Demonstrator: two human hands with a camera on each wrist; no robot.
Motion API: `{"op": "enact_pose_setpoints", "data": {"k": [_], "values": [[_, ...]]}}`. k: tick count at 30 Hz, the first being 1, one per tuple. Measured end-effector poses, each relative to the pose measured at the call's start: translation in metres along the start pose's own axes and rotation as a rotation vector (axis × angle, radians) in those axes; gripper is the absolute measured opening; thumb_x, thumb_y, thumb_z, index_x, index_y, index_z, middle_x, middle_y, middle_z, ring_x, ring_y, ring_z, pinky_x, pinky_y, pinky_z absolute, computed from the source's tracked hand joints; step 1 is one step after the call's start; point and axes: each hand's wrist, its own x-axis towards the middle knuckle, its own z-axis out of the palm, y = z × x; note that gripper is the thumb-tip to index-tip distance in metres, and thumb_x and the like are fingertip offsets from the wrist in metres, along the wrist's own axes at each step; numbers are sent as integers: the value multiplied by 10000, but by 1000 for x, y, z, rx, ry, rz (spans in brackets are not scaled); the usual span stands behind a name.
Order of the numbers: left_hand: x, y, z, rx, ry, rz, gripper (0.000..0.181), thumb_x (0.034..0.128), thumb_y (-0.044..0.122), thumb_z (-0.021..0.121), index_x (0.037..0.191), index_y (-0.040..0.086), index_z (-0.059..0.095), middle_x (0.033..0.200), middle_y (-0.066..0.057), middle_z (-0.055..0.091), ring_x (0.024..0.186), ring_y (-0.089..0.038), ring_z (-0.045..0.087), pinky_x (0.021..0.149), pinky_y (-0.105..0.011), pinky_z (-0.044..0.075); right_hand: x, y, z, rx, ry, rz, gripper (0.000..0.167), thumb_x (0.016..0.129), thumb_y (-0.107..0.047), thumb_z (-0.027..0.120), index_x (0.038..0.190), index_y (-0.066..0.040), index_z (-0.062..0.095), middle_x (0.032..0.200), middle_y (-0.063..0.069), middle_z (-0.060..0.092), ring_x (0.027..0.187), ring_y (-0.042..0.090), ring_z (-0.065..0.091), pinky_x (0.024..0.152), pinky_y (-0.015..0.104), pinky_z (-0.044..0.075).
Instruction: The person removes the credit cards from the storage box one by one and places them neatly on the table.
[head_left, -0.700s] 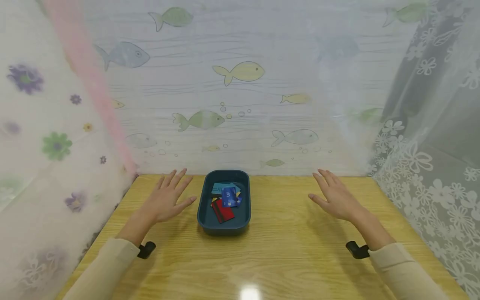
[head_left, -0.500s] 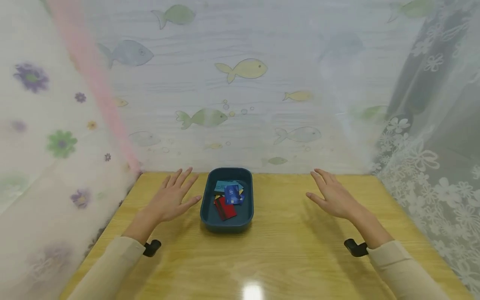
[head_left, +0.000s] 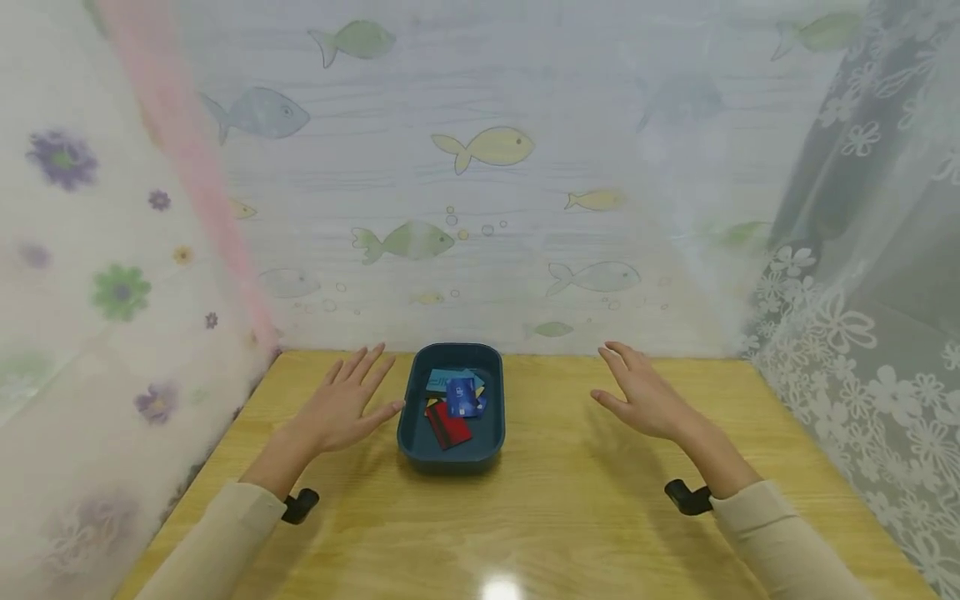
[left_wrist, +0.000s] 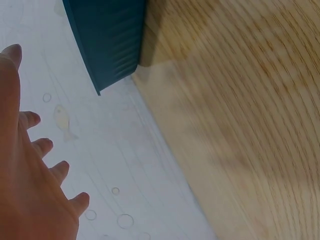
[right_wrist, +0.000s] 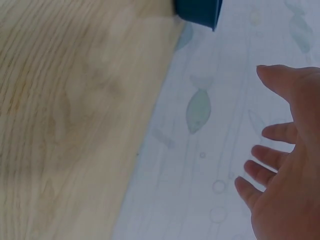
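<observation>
A dark blue-green plastic bin (head_left: 450,458) stands left of centre on the wooden table. Inside it lie several plastic cards: a red card (head_left: 448,425) with a dark stripe, a blue card (head_left: 461,397) on top of others, and a light teal card (head_left: 442,380) toward the back. My left hand (head_left: 333,412) hovers just left of the bin, fingers spread and holding nothing; its thumb tip appears close to the bin's rim. Farther off, on the bin's right, my right hand (head_left: 648,400) hangs above the table with straight fingers and nothing in it. In both wrist views the hands are apart from the bin.
The wooden table (head_left: 570,492) meets a fish-print curtain (head_left: 480,192) along its back edge. A flowered curtain (head_left: 112,375) borders the left side, a lace one (head_left: 847,375) the right. A black wrist mount (head_left: 302,506) sticks out at the left cuff, another (head_left: 686,497) at the right.
My right hand has moved left, nearer the bin. The left hand stays beside the bin with little change. The bin and cards have not moved on the table; the head view shifts slightly.
</observation>
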Motion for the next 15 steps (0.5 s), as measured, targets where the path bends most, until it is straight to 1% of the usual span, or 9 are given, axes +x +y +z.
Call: {"op": "enact_pose_setpoints", "data": {"k": [4,8,11,12,15], "values": [[-3,0,3,-27,-12,-7,838,1027,665,411,1663,173,175,1726,-88,78,1571,-374,90,1205,-669,103,3,-3,6,18,3,-10,753,1031,-288,637,1585,58,262,1621,286,246,1478,505,232,1139,678,276],[-5,0,6,-52,-10,-12,841,1025,669,410,1659,159,194,1722,-102,91,1563,-397,109,1200,-671,127,8,-6,12,26,1,-29,740,1030,-298,639,1580,46,282,1612,280,269,1470,505,252,1135,681,280],[-2,2,8,-71,-6,-13,847,1021,673,415,1654,148,213,1714,-123,122,1550,-427,134,1196,-672,146,10,-10,13,41,-1,-35,731,1032,-308,635,1580,34,292,1611,273,274,1469,502,256,1131,686,284],[-1,3,8,-79,-8,-14,853,1018,680,415,1654,148,214,1712,-125,129,1549,-428,138,1200,-663,151,11,-12,13,48,-1,-36,727,1033,-307,634,1580,31,295,1611,271,273,1469,501,256,1129,688,286],[-3,5,10,-119,-20,-18,864,1014,681,424,1654,139,212,1704,-143,149,1539,-447,154,1195,-663,177,14,-19,16,82,-2,-49,716,1036,-294,631,1577,35,298,1607,274,277,1469,500,261,1124,686,298]]}}
